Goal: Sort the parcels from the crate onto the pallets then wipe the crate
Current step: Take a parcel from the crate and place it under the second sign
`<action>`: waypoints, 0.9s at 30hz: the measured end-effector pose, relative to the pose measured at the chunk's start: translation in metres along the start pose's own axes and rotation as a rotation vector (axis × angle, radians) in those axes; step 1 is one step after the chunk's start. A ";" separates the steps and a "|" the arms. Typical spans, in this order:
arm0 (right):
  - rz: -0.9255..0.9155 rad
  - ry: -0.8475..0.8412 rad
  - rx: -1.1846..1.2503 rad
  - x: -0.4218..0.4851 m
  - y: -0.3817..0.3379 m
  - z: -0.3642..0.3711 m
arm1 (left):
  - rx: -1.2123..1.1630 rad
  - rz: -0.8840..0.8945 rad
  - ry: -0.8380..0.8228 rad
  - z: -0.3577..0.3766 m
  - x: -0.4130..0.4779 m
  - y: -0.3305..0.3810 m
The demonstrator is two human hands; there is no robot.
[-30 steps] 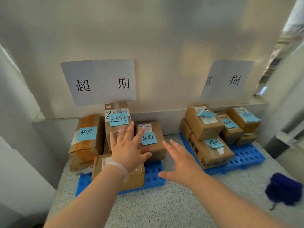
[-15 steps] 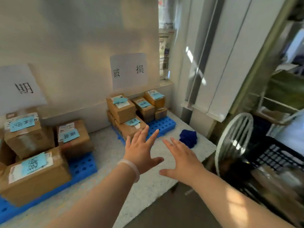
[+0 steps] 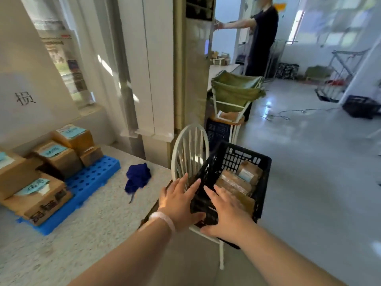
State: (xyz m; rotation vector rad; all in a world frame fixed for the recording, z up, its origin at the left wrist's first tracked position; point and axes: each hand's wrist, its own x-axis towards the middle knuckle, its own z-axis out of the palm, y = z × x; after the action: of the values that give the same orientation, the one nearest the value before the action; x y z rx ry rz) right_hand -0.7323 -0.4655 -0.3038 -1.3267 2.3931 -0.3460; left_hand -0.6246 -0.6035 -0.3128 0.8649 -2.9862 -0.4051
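Note:
A black plastic crate [image 3: 241, 159] stands on a white chair [image 3: 189, 151] right of the counter, with several brown parcels [image 3: 235, 185] inside. My left hand [image 3: 180, 202] is spread flat over the crate's near left corner, fingers straight. My right hand [image 3: 225, 213] reaches over the crate's near rim, fingers straight above the parcels, holding nothing. On the counter at left a blue pallet [image 3: 90, 180] carries several cardboard parcels [image 3: 39, 195] with blue notes. A dark blue cloth [image 3: 137, 179] lies crumpled on the counter.
The speckled counter [image 3: 92, 215] ends just left of the chair. A white pillar [image 3: 156, 79] rises behind it. A green bag on a frame [image 3: 235, 90] stands beyond the chair. A person [image 3: 259, 36] stands at the back; a black crate [image 3: 360, 106] sits on the floor far right.
My view has swung right from the pallets to the crate on the chair. Both hands, spread and holding nothing, have moved from over the counter to the crate's near rim.

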 end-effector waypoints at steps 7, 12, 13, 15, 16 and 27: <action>0.209 -0.006 0.071 0.021 0.066 0.004 | -0.008 0.098 -0.127 0.037 0.069 0.034; 0.410 0.023 0.171 0.063 0.110 -0.001 | -0.032 0.164 -0.243 0.057 0.135 0.039; 0.443 0.025 0.182 0.073 0.116 -0.003 | -0.036 0.179 -0.260 0.060 0.149 0.039; 0.523 0.034 0.218 0.092 0.128 -0.004 | -0.055 0.200 -0.296 0.069 0.176 0.039; 0.569 0.048 0.253 0.101 0.134 -0.003 | -0.063 0.208 -0.319 0.075 0.188 0.039; 0.893 0.083 0.569 0.160 0.189 0.017 | -0.179 0.162 -0.602 0.140 0.274 0.057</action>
State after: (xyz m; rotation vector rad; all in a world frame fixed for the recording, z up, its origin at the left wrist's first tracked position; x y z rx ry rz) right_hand -0.9447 -0.5034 -0.4261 0.0315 2.4016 -0.7256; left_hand -0.8981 -0.6673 -0.4514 0.5521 -3.4276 -1.0774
